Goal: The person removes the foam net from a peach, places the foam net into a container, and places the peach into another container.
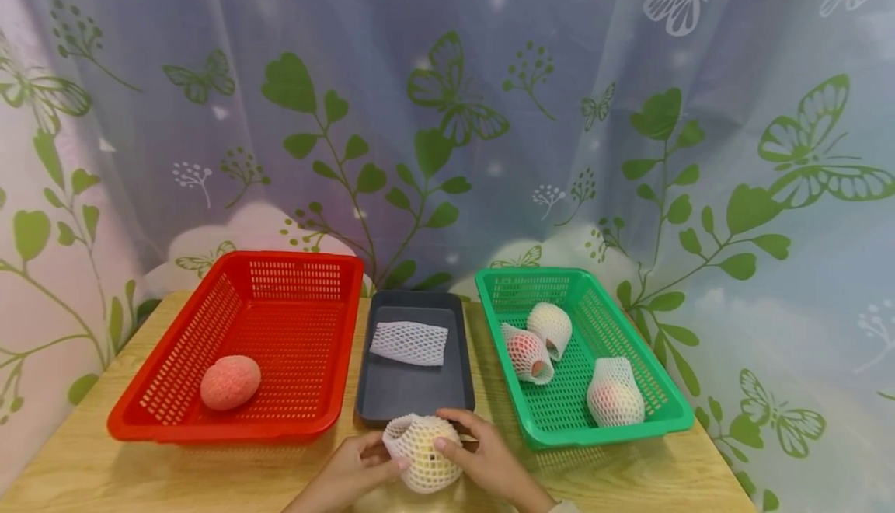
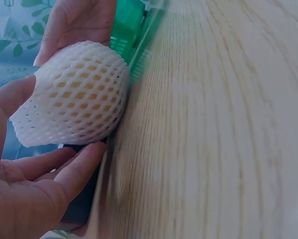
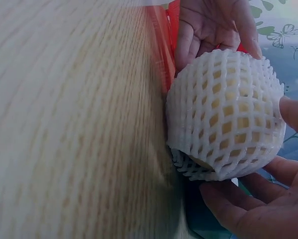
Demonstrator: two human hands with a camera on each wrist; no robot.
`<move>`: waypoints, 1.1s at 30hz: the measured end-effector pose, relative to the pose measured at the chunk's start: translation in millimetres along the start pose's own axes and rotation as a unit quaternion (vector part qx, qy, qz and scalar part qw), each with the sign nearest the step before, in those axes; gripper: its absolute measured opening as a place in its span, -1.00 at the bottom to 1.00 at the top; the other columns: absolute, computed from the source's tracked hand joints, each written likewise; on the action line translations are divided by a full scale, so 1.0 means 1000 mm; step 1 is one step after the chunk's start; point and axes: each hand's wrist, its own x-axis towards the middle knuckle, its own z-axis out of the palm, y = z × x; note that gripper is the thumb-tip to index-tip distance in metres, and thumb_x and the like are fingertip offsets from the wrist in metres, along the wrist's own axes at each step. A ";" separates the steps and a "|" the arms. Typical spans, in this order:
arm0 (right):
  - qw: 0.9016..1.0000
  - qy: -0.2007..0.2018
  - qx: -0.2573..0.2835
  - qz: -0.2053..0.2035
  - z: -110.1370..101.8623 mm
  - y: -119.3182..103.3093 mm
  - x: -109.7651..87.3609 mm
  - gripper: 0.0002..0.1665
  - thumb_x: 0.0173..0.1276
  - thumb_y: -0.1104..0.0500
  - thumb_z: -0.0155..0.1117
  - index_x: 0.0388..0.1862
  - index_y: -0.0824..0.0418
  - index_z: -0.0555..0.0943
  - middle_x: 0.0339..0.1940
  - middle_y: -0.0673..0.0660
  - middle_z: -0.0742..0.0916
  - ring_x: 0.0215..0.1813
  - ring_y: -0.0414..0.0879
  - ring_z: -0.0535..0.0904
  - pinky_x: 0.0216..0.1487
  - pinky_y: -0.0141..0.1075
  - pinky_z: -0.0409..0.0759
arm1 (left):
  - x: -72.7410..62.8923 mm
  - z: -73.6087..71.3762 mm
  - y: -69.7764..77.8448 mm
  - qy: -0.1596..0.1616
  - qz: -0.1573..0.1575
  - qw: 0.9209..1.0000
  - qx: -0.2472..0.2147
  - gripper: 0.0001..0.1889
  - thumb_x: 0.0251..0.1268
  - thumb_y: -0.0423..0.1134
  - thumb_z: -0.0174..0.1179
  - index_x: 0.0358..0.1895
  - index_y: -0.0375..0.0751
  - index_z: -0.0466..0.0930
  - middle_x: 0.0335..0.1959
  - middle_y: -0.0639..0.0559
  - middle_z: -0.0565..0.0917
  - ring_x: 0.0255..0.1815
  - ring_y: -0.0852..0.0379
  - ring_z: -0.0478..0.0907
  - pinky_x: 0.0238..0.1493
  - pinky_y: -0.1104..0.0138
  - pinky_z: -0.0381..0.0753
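Note:
A pale yellow round fruit (image 1: 426,462) sits inside a white foam net sleeve (image 2: 79,94) at the front of the table, just below the grey tray. My left hand (image 1: 358,466) holds it at the left, thumb on the net and fingers underneath. From the right, my right hand (image 1: 489,457) grips it with the thumb on the near face and the fingers at the far side. In the right wrist view, the net (image 3: 223,109) is stretched over the fruit, with a loose edge at its lower left.
At left, a red basket (image 1: 280,429) holds a pink round fruit (image 1: 231,382). A flat foam net (image 1: 409,343) lies in the dark grey tray (image 1: 402,402). Inside the green basket (image 1: 559,437) at right are three net-wrapped fruits (image 1: 615,400). A patterned curtain (image 1: 391,70) hangs behind.

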 end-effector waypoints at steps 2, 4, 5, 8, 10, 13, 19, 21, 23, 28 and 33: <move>1.000 -0.003 -0.001 0.002 0.000 0.000 -0.001 -0.47 0.43 0.14 0.17 0.27 0.42 0.41 0.16 0.32 0.58 0.05 -0.17 0.54 -0.05 -0.42 0.58 | 0.000 0.002 0.001 0.003 0.000 1.000 0.001 -0.33 0.29 -0.13 0.23 0.25 -0.63 0.29 0.13 -0.42 0.53 0.12 -0.22 0.53 0.06 0.10 0.60; 1.000 -0.006 -0.003 0.003 0.000 0.000 -0.001 -0.46 0.44 0.13 0.16 0.27 0.41 0.41 0.16 0.31 0.57 0.05 -0.19 0.53 -0.05 -0.42 0.58 | 0.001 0.004 0.002 0.004 -0.002 1.000 -0.001 -0.33 0.28 -0.14 0.25 0.26 -0.63 0.29 0.13 -0.42 0.53 0.12 -0.23 0.53 0.06 0.10 0.60; 1.000 -0.006 -0.004 0.004 -0.001 0.000 -0.001 -0.46 0.43 0.12 0.17 0.27 0.40 0.42 0.17 0.30 0.57 0.05 -0.20 0.53 -0.06 -0.41 0.58 | 0.002 0.005 0.002 0.006 -0.004 1.000 0.000 -0.32 0.27 -0.14 0.26 0.26 -0.63 0.29 0.12 -0.41 0.54 0.11 -0.22 0.54 0.05 0.11 0.61; 1.000 -0.004 -0.010 0.003 -0.001 0.000 -0.002 -0.48 0.43 0.12 0.17 0.26 0.38 0.43 0.16 0.28 0.57 0.03 -0.20 0.52 -0.08 -0.40 0.58 | 0.003 0.010 0.003 0.015 -0.006 1.000 0.009 -0.33 0.22 -0.14 0.31 0.23 -0.61 0.34 0.03 -0.35 0.61 0.02 -0.14 0.61 -0.01 0.17 0.64; 1.000 0.002 -0.012 0.002 -0.002 -0.001 -0.003 -0.48 0.42 0.12 0.18 0.25 0.37 0.44 0.15 0.28 0.58 0.03 -0.17 0.53 -0.09 -0.39 0.59 | 0.004 0.014 0.003 0.028 -0.006 0.999 0.019 -0.35 0.20 -0.13 0.33 0.19 -0.58 0.39 -0.04 -0.28 0.65 -0.06 -0.06 0.64 -0.09 0.25 0.67; 1.000 0.018 -0.012 0.000 -0.002 -0.003 -0.001 -0.52 0.42 0.12 0.18 0.22 0.36 0.47 0.13 0.29 0.60 0.04 -0.09 0.56 -0.10 -0.38 0.59 | 0.003 0.018 0.005 0.049 -0.003 0.998 0.034 -0.42 0.20 -0.11 0.32 0.11 -0.54 0.48 -0.12 -0.20 0.69 -0.16 0.07 0.64 -0.19 0.36 0.65; 1.000 0.028 -0.012 0.000 -0.002 -0.002 0.003 -0.58 0.45 0.17 0.14 0.18 0.39 0.50 0.11 0.33 0.62 0.04 -0.10 0.58 -0.08 -0.40 0.57 | 0.001 0.021 0.006 0.046 -0.030 0.996 0.065 -0.53 0.30 0.01 0.21 -0.07 -0.42 0.62 -0.31 -0.05 0.71 -0.31 0.15 0.58 -0.33 0.35 0.59; 1.000 0.016 -0.013 0.006 -0.002 -0.001 0.002 -0.56 0.45 0.19 0.13 0.22 0.40 0.47 0.11 0.33 0.62 0.01 -0.17 0.57 -0.10 -0.40 0.57 | 0.001 0.020 0.004 0.042 -0.041 0.997 0.058 -0.52 0.34 0.02 0.17 -0.09 -0.43 0.63 -0.34 -0.05 0.71 -0.33 0.12 0.61 -0.33 0.30 0.65; 1.000 0.005 -0.013 0.013 -0.002 -0.001 0.001 -0.53 0.46 0.20 0.12 0.26 0.40 0.43 0.12 0.34 0.60 0.01 -0.17 0.55 -0.10 -0.39 0.58 | 0.001 0.019 0.001 0.044 -0.045 0.997 0.047 -0.51 0.38 0.01 0.12 -0.12 -0.49 0.62 -0.36 -0.09 0.71 -0.33 0.06 0.64 -0.31 0.24 0.70; 1.000 -0.001 -0.007 0.023 -0.004 -0.003 -0.002 -0.45 0.45 0.14 0.14 0.33 0.36 0.37 0.22 0.33 0.55 0.16 0.04 0.53 0.00 -0.27 0.60 | 0.000 0.013 0.001 0.062 -0.053 0.995 0.057 -0.48 0.41 0.01 0.07 -0.11 -0.54 0.60 -0.35 -0.12 0.71 -0.32 0.03 0.67 -0.29 0.19 0.71; 1.000 0.000 -0.001 0.022 -0.006 0.002 -0.003 -0.43 0.45 0.13 0.15 0.35 0.35 0.36 0.23 0.31 0.54 0.17 0.04 0.52 -0.02 -0.28 0.61 | -0.001 0.011 0.006 0.075 -0.035 0.994 0.070 -0.45 0.36 0.00 0.14 0.02 -0.56 0.54 -0.22 -0.21 0.71 -0.26 0.00 0.68 -0.25 0.21 0.70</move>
